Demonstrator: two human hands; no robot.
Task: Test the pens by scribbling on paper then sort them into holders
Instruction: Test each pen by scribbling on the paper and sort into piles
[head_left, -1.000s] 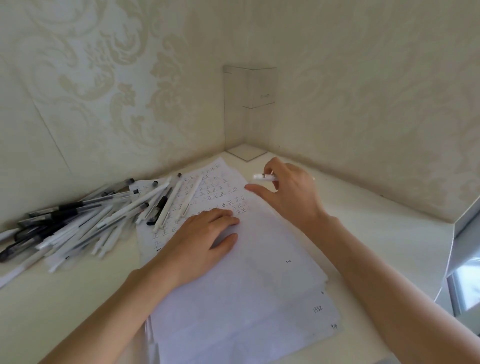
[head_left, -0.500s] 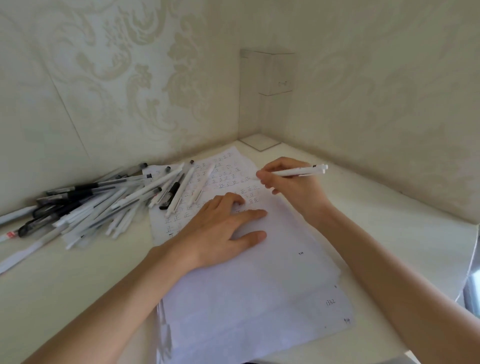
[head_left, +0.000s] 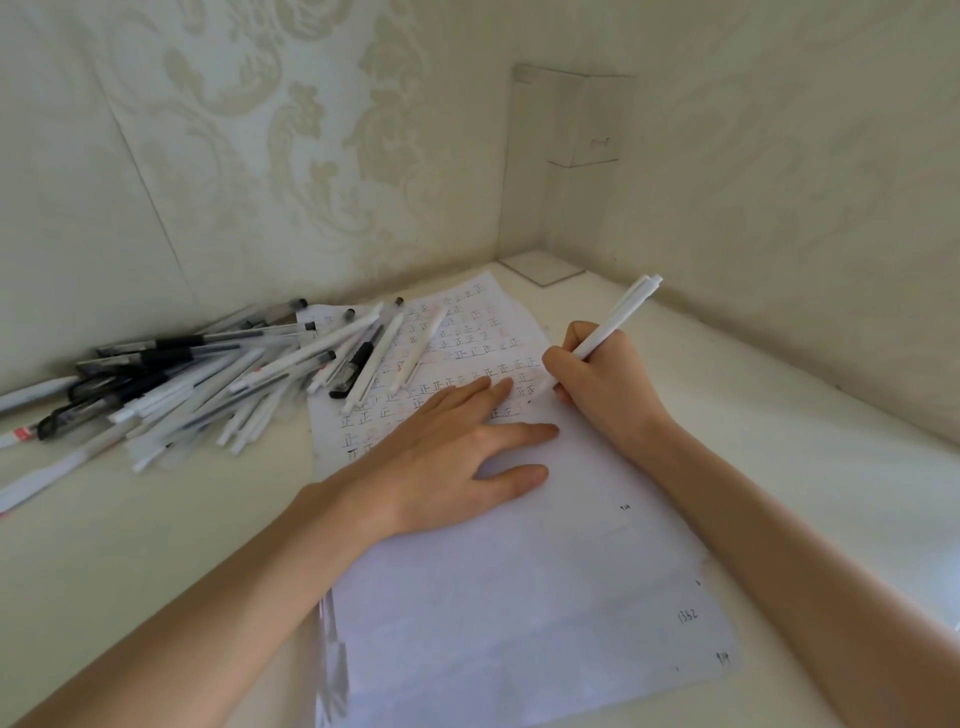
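My right hand (head_left: 602, 384) grips a white pen (head_left: 621, 318) in a writing hold, its tip down on the paper (head_left: 519, 597) beside rows of written marks. My left hand (head_left: 457, 457) lies flat on the sheet with fingers spread, pressing it down. A heap of several white and black pens (head_left: 197, 379) lies on the desk to the left, some of them overlapping the paper's top left corner. A clear holder (head_left: 566, 171) stands in the far corner against the walls.
The paper is a stack of several sheets on a pale desk (head_left: 779, 441). Patterned walls close in the back and right sides. The desk's right edge (head_left: 935, 613) is near my right forearm.
My right hand turned the white pen from lying level to tip-down and lowered it onto the paper. My left hand spread flatter on the sheet. The view shifted closer.
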